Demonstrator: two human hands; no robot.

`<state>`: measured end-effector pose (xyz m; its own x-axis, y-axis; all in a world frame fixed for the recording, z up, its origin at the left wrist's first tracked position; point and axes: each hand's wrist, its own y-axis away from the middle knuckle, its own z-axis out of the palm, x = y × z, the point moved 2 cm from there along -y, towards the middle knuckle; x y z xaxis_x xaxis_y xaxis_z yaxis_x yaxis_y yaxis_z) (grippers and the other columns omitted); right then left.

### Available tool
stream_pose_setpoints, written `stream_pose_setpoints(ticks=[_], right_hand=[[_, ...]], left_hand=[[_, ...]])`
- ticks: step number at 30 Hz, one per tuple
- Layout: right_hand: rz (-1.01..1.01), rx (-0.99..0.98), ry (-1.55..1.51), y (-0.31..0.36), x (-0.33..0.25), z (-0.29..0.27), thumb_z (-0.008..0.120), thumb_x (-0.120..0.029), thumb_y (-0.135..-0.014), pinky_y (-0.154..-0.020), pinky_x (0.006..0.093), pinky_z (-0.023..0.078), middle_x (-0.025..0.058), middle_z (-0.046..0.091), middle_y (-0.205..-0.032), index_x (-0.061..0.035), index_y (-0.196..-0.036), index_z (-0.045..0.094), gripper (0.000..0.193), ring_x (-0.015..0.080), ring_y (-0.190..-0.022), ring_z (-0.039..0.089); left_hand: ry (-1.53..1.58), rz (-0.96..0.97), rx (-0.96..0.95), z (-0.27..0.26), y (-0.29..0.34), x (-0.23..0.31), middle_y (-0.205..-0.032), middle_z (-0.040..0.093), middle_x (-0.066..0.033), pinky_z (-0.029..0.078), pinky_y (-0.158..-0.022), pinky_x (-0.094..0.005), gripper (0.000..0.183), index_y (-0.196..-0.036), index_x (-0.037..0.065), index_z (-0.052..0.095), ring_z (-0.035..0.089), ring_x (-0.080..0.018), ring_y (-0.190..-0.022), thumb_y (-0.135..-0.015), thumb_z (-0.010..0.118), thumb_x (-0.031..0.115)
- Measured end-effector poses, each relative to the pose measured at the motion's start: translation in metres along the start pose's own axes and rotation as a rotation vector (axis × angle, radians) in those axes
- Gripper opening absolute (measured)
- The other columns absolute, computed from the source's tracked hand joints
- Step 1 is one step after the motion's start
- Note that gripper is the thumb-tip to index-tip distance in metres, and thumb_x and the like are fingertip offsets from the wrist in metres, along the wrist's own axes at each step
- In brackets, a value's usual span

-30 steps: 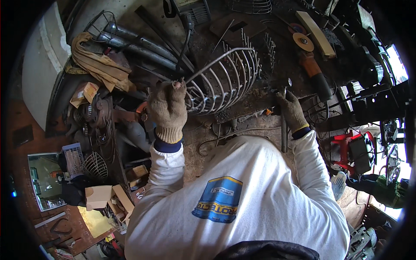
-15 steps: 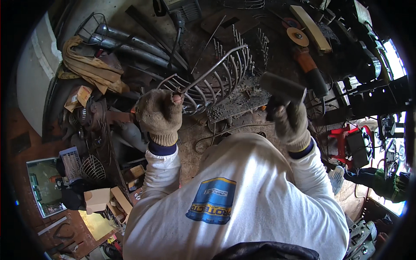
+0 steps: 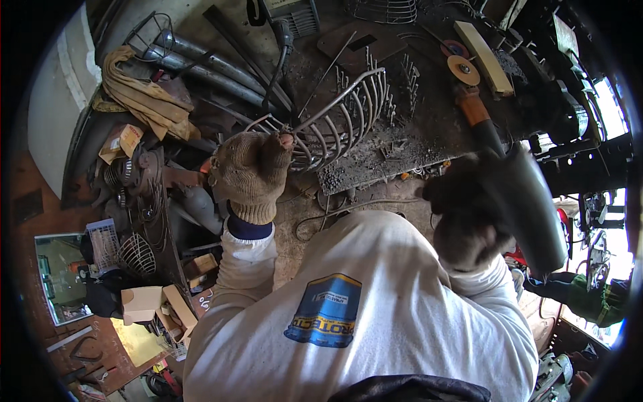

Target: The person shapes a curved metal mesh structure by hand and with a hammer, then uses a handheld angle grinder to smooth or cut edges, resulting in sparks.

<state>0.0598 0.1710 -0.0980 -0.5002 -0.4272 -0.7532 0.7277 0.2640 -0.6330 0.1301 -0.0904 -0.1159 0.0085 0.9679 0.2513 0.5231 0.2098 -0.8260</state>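
My left hand (image 3: pixel 249 167), in a worn knitted glove with a bare fingertip showing, is closed around the near end of a curved metal-rod basket frame (image 3: pixel 341 124). The frame's bent ribs spread away over the workbench (image 3: pixel 375 161). To the right, my gloved right hand (image 3: pixel 469 234) is raised and closed, blurred by motion. It grips a hammer (image 3: pixel 529 208) whose large dark cylindrical head is smeared and close to the camera. The hammer's handle is mostly hidden by the hand.
An angle grinder (image 3: pixel 474 107) with an orange and black body lies at the bench's right, beside a pale wooden bar (image 3: pixel 483 59). Upright metal pins (image 3: pixel 410 80) stand behind the frame. Metal tubes (image 3: pixel 214 70) and a tan cloth (image 3: pixel 144 90) lie at the left.
My right hand has swung the hammer up toward the camera and to the right. The left hand has shifted slightly right, still gripping the frame.
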Motion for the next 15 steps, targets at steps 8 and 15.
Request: stream_pose_setpoints(ticks=[8,15], right_hand=[[0.096,-0.343,0.518,0.002,0.023,-0.004,0.059,-0.003,-0.089,-0.085,0.0351,0.056,0.0216,0.069,-0.115,0.0031,-0.128,0.06,0.039,0.0299,-0.099,0.071],[0.04,-0.324,0.545,-0.004,0.051,-0.005,0.057,-0.003,-0.092,-0.071,0.034,0.053,0.0174,0.066,-0.104,0.0022,-0.127,0.059,0.036,0.026,-0.079,0.067]], left_hand=[[-0.042,-0.004,-0.033,0.0,-0.007,-0.005,-0.064,0.063,-0.0099,0.047,-0.056,-0.0407,0.042,-0.069,0.009,0.064,0.063,-0.0313,-0.059,-0.088,0.075,0.045],[0.122,-0.033,-0.04,0.004,-0.016,0.008,-0.063,0.061,-0.008,0.046,-0.056,-0.0409,0.04,-0.067,0.01,0.064,0.06,-0.0303,-0.057,-0.086,0.078,0.042]])
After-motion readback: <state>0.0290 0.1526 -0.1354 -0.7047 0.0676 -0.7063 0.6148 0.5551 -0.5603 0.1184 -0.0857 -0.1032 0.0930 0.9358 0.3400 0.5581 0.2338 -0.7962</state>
